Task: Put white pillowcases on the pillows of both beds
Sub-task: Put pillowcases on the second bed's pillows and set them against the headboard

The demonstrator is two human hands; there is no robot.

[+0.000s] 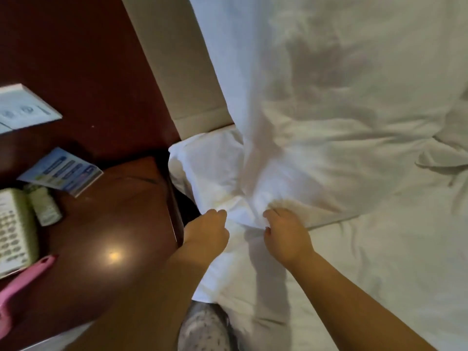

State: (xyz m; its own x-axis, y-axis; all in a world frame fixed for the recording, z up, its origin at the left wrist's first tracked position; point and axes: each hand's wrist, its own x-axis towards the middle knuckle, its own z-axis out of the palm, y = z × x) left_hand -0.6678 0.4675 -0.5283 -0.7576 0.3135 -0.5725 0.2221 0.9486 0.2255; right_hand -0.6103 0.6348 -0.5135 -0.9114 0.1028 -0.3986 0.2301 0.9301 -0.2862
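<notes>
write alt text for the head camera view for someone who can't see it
The left hand and right hand grip the bunched edge of a white fabric pillowcase over a white-sheeted bed. A glossy reddish-brown wooden nightstand stands to the left, holding a pale push-button telephone.

Both hands grip a bunched white cloth pillowcase [244, 215] at the bed's head corner, the left hand [206, 231] and right hand [286, 236] close together with fingers curled into the fabric. The cloth rises blurred above the rumpled white bedsheet [379, 274]. A glossy reddish-brown wooden nightstand [114, 211] stands left, bearing a pale push-button telephone [12, 229] and a pink plastic handle [22, 282].
</notes>
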